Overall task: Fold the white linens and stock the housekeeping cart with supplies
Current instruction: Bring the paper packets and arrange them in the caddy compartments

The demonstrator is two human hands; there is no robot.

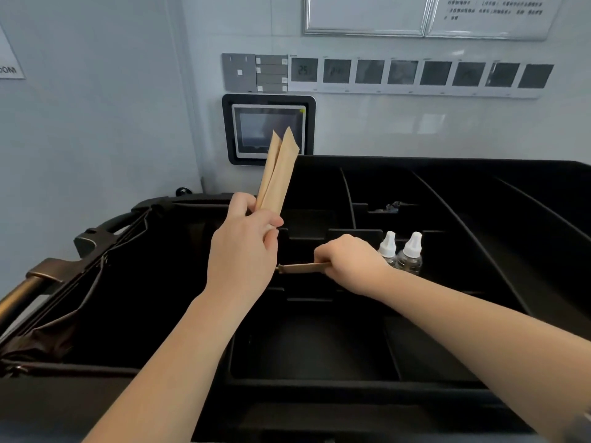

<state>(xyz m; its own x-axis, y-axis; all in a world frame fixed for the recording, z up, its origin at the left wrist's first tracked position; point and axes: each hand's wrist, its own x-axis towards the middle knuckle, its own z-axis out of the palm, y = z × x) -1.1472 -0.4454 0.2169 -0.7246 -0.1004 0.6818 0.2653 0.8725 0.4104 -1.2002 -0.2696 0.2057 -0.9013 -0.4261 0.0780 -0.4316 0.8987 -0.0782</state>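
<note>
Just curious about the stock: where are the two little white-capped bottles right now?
The two white-capped bottles stand upright in the black cart tray, just right of the right hand.

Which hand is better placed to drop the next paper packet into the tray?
Right hand: it holds one brown packet low over the tray compartments. The left hand grips the upright packets higher up.

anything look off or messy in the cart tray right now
Nothing spilled or damaged. The two small bottles stand upright together in the tray. One oddity: a small crumpled scrap, too blurred to identify, lies alone in a rear compartment.
</note>
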